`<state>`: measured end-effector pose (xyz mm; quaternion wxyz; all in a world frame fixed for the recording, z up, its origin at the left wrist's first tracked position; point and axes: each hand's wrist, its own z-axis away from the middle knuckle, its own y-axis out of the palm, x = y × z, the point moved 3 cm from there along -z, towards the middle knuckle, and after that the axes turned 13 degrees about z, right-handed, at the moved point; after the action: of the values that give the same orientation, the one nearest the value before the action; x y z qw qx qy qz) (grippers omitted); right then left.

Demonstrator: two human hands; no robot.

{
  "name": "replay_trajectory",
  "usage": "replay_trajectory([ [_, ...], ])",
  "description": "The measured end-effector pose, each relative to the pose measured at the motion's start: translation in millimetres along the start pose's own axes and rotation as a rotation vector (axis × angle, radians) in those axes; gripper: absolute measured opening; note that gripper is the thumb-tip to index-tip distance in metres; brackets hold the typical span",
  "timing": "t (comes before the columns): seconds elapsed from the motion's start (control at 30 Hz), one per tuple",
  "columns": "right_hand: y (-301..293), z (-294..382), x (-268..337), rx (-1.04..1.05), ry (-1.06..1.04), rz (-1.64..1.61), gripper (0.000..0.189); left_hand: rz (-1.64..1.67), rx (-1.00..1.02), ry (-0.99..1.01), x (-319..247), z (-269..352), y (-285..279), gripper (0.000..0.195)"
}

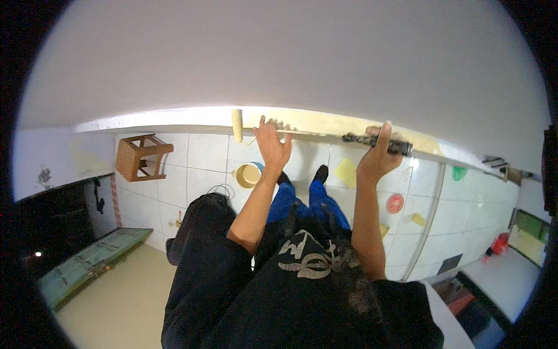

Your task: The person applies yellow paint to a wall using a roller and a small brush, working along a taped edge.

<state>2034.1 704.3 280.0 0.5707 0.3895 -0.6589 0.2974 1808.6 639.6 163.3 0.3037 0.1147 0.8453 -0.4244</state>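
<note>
My right hand (379, 159) grips the black handle of a paint roller (403, 148). Its thin rod runs left behind my left hand (272, 146), whose fingers are spread; whether they touch the rod is hidden. The pale yellow roller sleeve (236, 125) stands nearly upright against a bright band at the wall's foot (314, 123). Right of the sleeve this band is cream-yellow; to the left it is white. On the floor below my left hand sits a blue-sided pot (249, 175) with cream paint inside. The grey-white wall (287, 52) rises beyond the band.
A brown stool (141, 157) lies or stands at left by the wall. On the tiled floor are a yellow sheet (345, 172), a red round item (395, 203) and a green item (458, 172). A black bag-like object (209, 207) is beside my left arm.
</note>
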Motion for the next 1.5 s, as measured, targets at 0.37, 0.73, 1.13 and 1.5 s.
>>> replay_trajectory([
  [0.37,18.2,10.0,33.5,0.040,0.154,0.027,0.026,0.205,0.007,-0.042,33.6,-17.5,2.7,0.030],
  [0.73,-152.0,-64.1,69.5,-0.176,0.131,0.258,0.036,0.450,0.564,-0.052,-107.9,25.8,105.5,0.022],
  [1.13,-34.7,-52.2,-48.6,0.294,0.415,0.017,0.041,0.145,0.422,-0.200,24.9,-27.0,36.5,0.032],
  [1.5,-106.0,-117.2,31.4,0.255,0.189,0.213,0.037,0.166,0.403,-0.080,-78.6,-4.7,94.0,0.031],
])
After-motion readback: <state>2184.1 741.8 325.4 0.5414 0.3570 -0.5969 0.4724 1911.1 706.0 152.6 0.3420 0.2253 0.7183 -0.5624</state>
